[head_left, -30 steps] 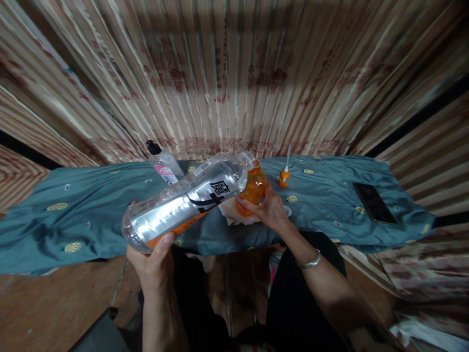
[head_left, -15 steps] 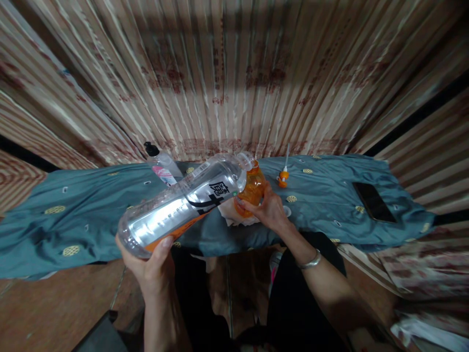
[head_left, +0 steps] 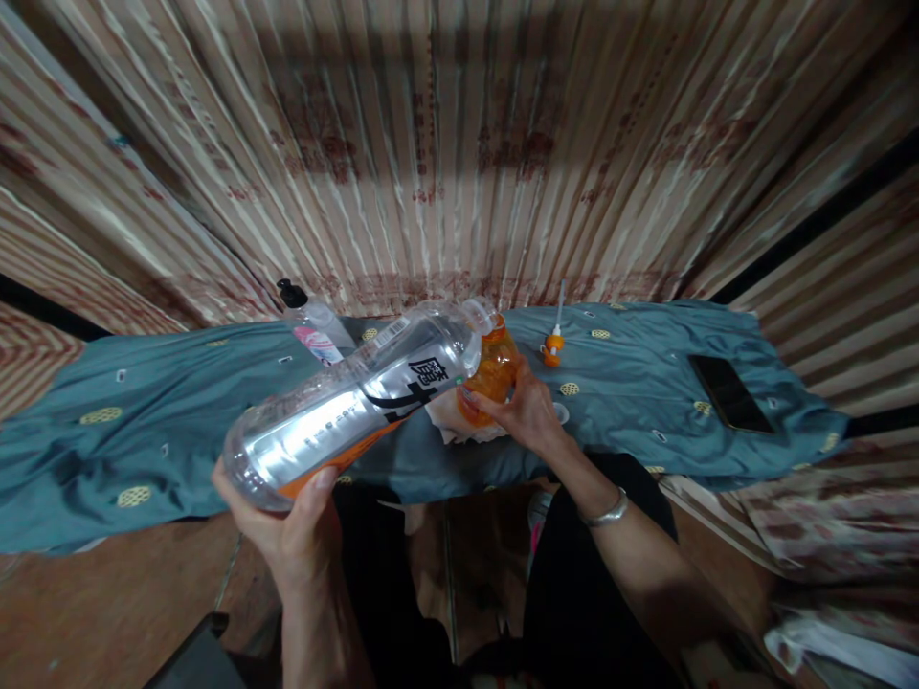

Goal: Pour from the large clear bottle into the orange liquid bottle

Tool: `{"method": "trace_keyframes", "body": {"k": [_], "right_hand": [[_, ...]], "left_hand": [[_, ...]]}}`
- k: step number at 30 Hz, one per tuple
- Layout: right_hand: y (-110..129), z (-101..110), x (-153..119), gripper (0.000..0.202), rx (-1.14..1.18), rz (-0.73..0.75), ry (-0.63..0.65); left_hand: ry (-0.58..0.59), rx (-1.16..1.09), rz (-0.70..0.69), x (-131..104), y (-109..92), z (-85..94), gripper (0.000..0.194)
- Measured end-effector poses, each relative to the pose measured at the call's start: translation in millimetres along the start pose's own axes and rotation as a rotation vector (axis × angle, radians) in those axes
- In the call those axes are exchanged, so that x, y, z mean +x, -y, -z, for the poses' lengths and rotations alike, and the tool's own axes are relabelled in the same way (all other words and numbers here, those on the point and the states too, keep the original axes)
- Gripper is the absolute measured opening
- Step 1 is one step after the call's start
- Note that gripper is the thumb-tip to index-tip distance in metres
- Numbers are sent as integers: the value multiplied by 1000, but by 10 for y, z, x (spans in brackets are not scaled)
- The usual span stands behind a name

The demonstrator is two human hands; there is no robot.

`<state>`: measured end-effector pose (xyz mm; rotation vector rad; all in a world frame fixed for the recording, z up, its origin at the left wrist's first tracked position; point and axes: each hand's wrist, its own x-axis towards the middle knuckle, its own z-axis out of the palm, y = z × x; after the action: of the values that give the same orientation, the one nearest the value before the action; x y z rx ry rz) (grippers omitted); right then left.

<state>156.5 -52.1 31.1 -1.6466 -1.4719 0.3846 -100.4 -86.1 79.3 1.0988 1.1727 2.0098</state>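
Note:
My left hand (head_left: 291, 526) grips the base of a large clear plastic bottle (head_left: 345, 411) with a silver and orange label. The bottle is tilted, its neck up and to the right, at the mouth of a small orange translucent bottle (head_left: 495, 368). My right hand (head_left: 531, 407) has its fingers round the orange bottle, which stands over a crumpled white tissue (head_left: 452, 421). Whether liquid is passing between the two cannot be made out. An orange spray or pump top (head_left: 552, 348) with a thin tube lies to the right of the orange bottle.
A clear pump bottle (head_left: 316, 330) with a black top is at the back left. A dark phone (head_left: 730, 393) lies at the right on the blue-green cloth (head_left: 624, 383). A small clear disc (head_left: 561, 413) is beside my right hand. Striped curtains hang behind.
The large bottle's base and my left hand have shifted slightly left. My right hand and the orange bottle have barely moved.

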Motion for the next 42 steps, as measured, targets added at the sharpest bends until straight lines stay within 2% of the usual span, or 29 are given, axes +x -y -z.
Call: {"method": "trace_keyframes", "body": {"k": [8, 20, 34, 42], "right_hand": [[-1, 7, 3, 65, -6, -14, 7], [-4, 7, -4, 65, 2, -9, -2], [11, 14, -7, 63, 23, 0, -9], [48, 27, -3, 67, -19, -60, 13]], "left_hand": [[-16, 4, -6, 15, 58, 24, 81], [-37, -22, 1, 8, 73, 33, 81], [-3, 9, -26, 3, 89, 80, 79], [10, 22, -27, -3, 85, 84, 79]]}}
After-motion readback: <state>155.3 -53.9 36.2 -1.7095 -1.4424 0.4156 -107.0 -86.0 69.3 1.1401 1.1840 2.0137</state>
